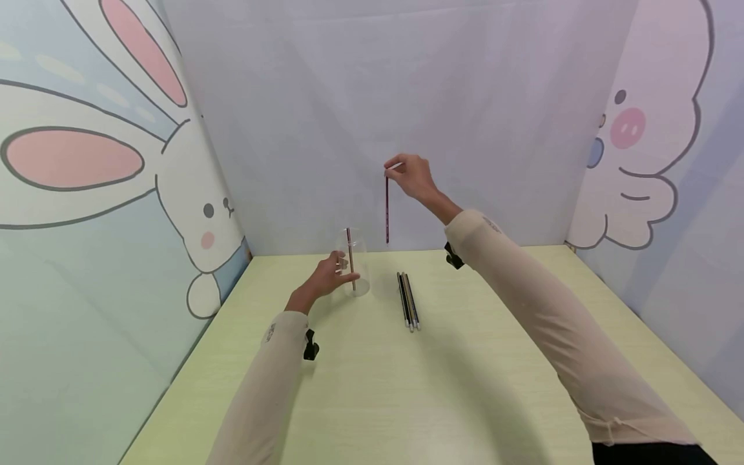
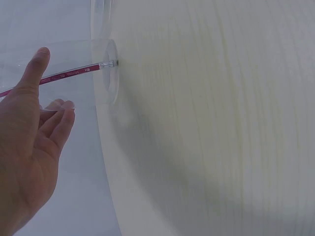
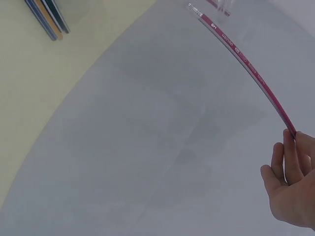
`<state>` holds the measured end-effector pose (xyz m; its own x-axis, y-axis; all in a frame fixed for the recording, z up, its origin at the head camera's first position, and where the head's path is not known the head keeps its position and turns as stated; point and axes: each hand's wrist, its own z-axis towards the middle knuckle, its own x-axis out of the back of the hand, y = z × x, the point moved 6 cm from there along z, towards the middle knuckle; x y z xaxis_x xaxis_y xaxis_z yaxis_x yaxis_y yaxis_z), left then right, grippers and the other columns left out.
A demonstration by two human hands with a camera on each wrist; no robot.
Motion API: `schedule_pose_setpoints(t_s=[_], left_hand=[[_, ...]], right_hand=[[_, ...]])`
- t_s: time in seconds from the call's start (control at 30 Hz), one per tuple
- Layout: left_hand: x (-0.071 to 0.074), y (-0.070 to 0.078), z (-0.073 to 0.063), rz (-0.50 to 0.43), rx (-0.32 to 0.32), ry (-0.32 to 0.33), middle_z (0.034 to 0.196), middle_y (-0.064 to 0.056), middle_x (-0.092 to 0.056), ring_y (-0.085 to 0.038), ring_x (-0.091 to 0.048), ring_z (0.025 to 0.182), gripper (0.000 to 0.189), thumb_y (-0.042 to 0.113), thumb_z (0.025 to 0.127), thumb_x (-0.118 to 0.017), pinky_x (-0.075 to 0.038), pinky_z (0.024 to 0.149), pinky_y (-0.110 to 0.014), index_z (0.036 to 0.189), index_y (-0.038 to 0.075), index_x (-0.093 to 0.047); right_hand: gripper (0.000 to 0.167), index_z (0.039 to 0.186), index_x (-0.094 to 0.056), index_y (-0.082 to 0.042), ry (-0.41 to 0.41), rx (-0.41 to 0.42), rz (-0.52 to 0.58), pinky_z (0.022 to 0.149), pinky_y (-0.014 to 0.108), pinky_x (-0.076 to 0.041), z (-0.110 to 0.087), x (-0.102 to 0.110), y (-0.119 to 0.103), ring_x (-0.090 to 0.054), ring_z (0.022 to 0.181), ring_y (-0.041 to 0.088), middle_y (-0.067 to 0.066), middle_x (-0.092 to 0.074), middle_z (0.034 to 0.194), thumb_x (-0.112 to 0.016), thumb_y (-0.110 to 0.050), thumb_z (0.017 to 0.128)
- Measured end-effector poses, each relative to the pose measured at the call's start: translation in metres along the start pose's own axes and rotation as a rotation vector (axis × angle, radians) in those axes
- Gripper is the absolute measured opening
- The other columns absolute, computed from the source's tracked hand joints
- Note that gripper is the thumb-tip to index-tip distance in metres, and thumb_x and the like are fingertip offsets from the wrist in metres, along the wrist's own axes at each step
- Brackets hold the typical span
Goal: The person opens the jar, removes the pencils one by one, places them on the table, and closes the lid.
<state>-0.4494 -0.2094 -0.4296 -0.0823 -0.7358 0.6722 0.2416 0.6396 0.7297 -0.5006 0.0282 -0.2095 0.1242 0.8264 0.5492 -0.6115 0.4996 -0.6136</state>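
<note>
A clear cylindrical cup stands upright near the table's back edge. My left hand holds its side, thumb across the front and fingers behind. Inside leans one red pencil, its capped end near the cup's base. High up and to the right, my right hand pinches another red pencil by its upper end. This pencil hangs almost vertically, its silvery capped end downward, apart from the cup. On the table to the right of the cup lie several pencils side by side, dark ones and a tan one.
The pale yellow table ends at a plain light backdrop just behind the cup. Side panels carry a cartoon rabbit on the left and a white cartoon animal on the right.
</note>
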Motion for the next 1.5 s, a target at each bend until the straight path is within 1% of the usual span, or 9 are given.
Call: schedule_pose_setpoints(t_s=[0.13, 0.37, 0.5, 0.63, 0.93, 1.1, 1.27, 1.5], left_hand=[[0.0, 0.0, 0.001, 0.001, -0.004, 0.002, 0.148, -0.029, -0.052, -0.043, -0.048, 0.142, 0.076, 0.028, 0.097, -0.077, -0.044, 0.116, -0.053, 0.149, -0.006, -0.034], [0.0, 0.0, 0.001, 0.006, -0.001, -0.013, 0.15, -0.028, -0.05, -0.043, -0.046, 0.143, 0.077, 0.03, 0.097, -0.077, -0.043, 0.117, -0.053, 0.15, -0.006, -0.033], [0.0, 0.001, 0.001, 0.009, 0.002, -0.011, 0.15, -0.028, -0.05, -0.043, -0.047, 0.143, 0.077, 0.03, 0.097, -0.076, -0.044, 0.117, -0.054, 0.15, -0.005, -0.033], [-0.001, 0.0, 0.0, 0.014, 0.009, -0.008, 0.15, -0.028, -0.05, -0.043, -0.047, 0.143, 0.077, 0.03, 0.098, -0.076, -0.044, 0.117, -0.053, 0.15, -0.005, -0.033], [0.001, -0.001, -0.002, -0.005, 0.013, -0.005, 0.15, -0.029, -0.049, -0.043, -0.046, 0.143, 0.078, 0.029, 0.097, -0.077, -0.043, 0.117, -0.054, 0.151, -0.007, -0.033], [0.003, -0.002, -0.003, 0.0, 0.014, -0.005, 0.151, -0.029, -0.049, -0.043, -0.046, 0.143, 0.08, 0.029, 0.097, -0.077, -0.044, 0.116, -0.054, 0.152, -0.007, -0.032], [0.003, -0.002, -0.003, 0.005, 0.008, -0.005, 0.15, -0.029, -0.05, -0.043, -0.046, 0.143, 0.078, 0.03, 0.097, -0.077, -0.044, 0.116, -0.053, 0.151, -0.006, -0.033], [0.003, -0.001, -0.003, 0.013, 0.002, -0.004, 0.149, -0.03, -0.05, -0.044, -0.046, 0.142, 0.075, 0.029, 0.098, -0.076, -0.044, 0.116, -0.053, 0.15, -0.005, -0.034]], right_hand=[[0.024, 0.122, -0.074, -0.002, -0.021, -0.017, -0.01, 0.094, 0.047, -0.058, -0.007, -0.001, 0.012, -0.071, 0.109, 0.03, 0.018, -0.075, 0.119, -0.067, -0.015, 0.104], [0.025, 0.121, -0.075, -0.003, -0.048, -0.048, -0.038, 0.092, 0.048, -0.058, -0.023, -0.003, 0.044, -0.071, 0.107, 0.032, 0.019, -0.075, 0.117, -0.066, -0.019, 0.104], [0.025, 0.12, -0.076, -0.002, -0.06, -0.066, -0.048, 0.091, 0.049, -0.058, -0.034, -0.005, 0.062, -0.072, 0.106, 0.032, 0.019, -0.075, 0.116, -0.067, -0.019, 0.104], [0.025, 0.119, -0.076, -0.001, -0.08, -0.08, -0.054, 0.093, 0.051, -0.058, -0.047, -0.008, 0.077, -0.072, 0.107, 0.034, 0.02, -0.075, 0.115, -0.067, -0.018, 0.103], [0.023, 0.114, -0.078, 0.001, -0.118, -0.117, -0.073, 0.089, 0.052, -0.059, -0.075, -0.022, 0.109, -0.072, 0.104, 0.036, 0.021, -0.076, 0.112, -0.07, -0.017, 0.102], [0.021, 0.112, -0.078, 0.001, -0.134, -0.139, -0.069, 0.087, 0.052, -0.06, -0.089, -0.035, 0.122, -0.073, 0.102, 0.036, 0.021, -0.076, 0.111, -0.07, -0.015, 0.101], [0.022, 0.112, -0.078, 0.003, -0.166, -0.153, -0.076, 0.084, 0.05, -0.06, -0.101, -0.048, 0.129, -0.074, 0.099, 0.035, 0.02, -0.077, 0.109, -0.07, -0.014, 0.101], [0.021, 0.111, -0.078, 0.004, -0.207, -0.169, -0.094, 0.072, 0.041, -0.06, -0.114, -0.06, 0.138, -0.075, 0.094, 0.038, 0.017, -0.078, 0.103, -0.071, -0.013, 0.099]])
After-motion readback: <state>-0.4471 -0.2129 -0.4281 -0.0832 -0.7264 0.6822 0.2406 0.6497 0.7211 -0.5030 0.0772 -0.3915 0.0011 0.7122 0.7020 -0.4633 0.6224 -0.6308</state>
